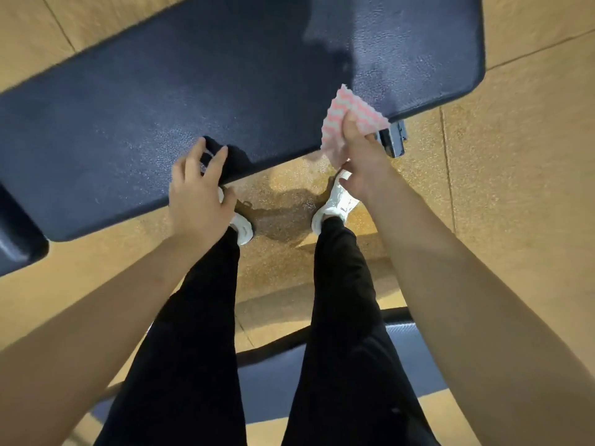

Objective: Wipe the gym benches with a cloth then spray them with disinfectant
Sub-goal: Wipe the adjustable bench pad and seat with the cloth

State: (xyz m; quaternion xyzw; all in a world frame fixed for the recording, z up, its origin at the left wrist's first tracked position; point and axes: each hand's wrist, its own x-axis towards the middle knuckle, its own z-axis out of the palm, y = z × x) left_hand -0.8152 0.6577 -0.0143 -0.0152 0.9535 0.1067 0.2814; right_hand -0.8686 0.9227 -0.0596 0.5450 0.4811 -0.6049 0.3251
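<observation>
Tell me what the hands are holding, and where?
The right hand pinches the pink-and-white cloth near its middle; the left hand holds nothing, resting on the bench edge.

Bench pad (193,91) grainy vinyl, cloth (351,120) woven

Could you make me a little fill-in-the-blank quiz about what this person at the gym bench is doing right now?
1. The pink and white cloth is held in the person's ____ hand.
2. The left hand rests on the near edge of the dark blue ____.
3. The person wears black trousers and ____ shoes.
4. The floor under the bench is ____ in colour.

Missing words: right; bench; white; tan
</observation>
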